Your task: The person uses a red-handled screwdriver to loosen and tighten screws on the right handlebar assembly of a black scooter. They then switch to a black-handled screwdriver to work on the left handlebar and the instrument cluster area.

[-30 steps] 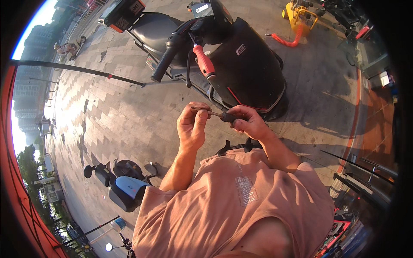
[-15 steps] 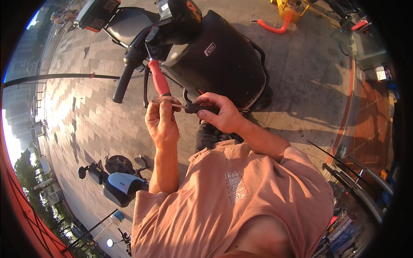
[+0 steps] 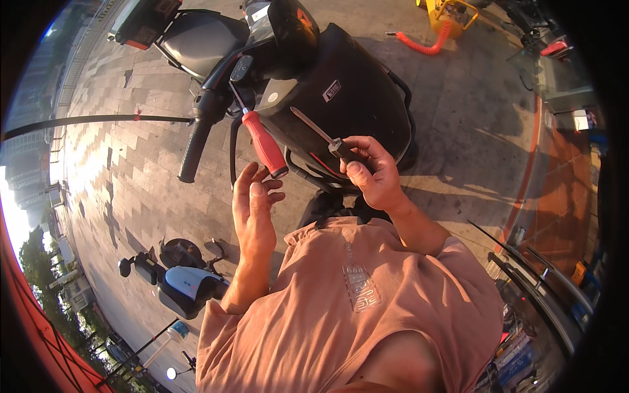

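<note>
My right hand [image 3: 377, 173] is closed around the black handle of a screwdriver [image 3: 313, 125]. Its metal shaft points up and to the left, free of my other hand. My left hand [image 3: 254, 213] has its fingers spread and holds nothing. Just above those fingertips is the end of a red-handled screwdriver [image 3: 265, 145]; whether they touch it I cannot tell. The red screwdriver's shaft reaches up to the handlebar area of a black electric scooter [image 3: 354, 85], and its tip is hard to make out there. Left of it sticks out the scooter's handlebar grip [image 3: 194, 154].
A yellow air compressor [image 3: 452, 18] with a coiled red hose [image 3: 422, 47] stands at the far right. A blue and black scooter [image 3: 190, 281] is parked at the lower left. A dark strap [image 3: 98, 119] runs leftward from the handlebar. Metal rails [image 3: 537, 295] stand at the right.
My left fingers have let go of the black-handled screwdriver's shaft and opened. My right hand has drawn that screwdriver to the right, tilting its tip upward. The whole view has shifted slightly.
</note>
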Demonstrator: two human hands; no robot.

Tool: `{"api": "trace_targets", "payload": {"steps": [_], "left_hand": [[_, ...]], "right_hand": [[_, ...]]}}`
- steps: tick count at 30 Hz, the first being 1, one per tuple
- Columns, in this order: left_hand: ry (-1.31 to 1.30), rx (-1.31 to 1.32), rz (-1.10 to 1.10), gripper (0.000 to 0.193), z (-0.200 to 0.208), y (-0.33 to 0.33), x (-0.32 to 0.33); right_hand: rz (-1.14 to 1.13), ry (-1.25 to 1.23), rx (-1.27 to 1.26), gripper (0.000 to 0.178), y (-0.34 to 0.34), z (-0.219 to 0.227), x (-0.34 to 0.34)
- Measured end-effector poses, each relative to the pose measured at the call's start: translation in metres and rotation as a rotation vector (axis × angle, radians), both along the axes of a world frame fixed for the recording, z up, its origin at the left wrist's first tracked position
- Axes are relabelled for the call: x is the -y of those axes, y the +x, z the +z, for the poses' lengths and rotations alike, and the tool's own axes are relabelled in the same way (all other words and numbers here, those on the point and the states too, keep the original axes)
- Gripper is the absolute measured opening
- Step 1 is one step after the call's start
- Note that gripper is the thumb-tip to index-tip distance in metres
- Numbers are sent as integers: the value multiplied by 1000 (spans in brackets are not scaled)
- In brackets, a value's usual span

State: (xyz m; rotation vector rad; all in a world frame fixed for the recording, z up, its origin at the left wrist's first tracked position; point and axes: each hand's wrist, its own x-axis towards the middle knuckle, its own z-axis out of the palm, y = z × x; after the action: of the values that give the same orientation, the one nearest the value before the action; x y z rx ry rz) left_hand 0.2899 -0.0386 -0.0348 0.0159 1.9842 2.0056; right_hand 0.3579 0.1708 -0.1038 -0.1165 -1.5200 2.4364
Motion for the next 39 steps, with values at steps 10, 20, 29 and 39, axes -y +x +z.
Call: {"api": "trace_targets", "payload": {"steps": [10,20,29,39], "left_hand": [[480,398,-55,37,-26,-46,-36],[553,489,-24,35,-11,-36,-35],[546,472,16,34,-5,-32,-37],[506,339,46,38,-25,-33,-39]], "right_hand": [[-105,283,135,43,-54,17,-8],[60,392,228,37,-79,48,-14],[17,378,248,49,-78,40,-8],[136,408,243,54,-66,45,-2]]}}
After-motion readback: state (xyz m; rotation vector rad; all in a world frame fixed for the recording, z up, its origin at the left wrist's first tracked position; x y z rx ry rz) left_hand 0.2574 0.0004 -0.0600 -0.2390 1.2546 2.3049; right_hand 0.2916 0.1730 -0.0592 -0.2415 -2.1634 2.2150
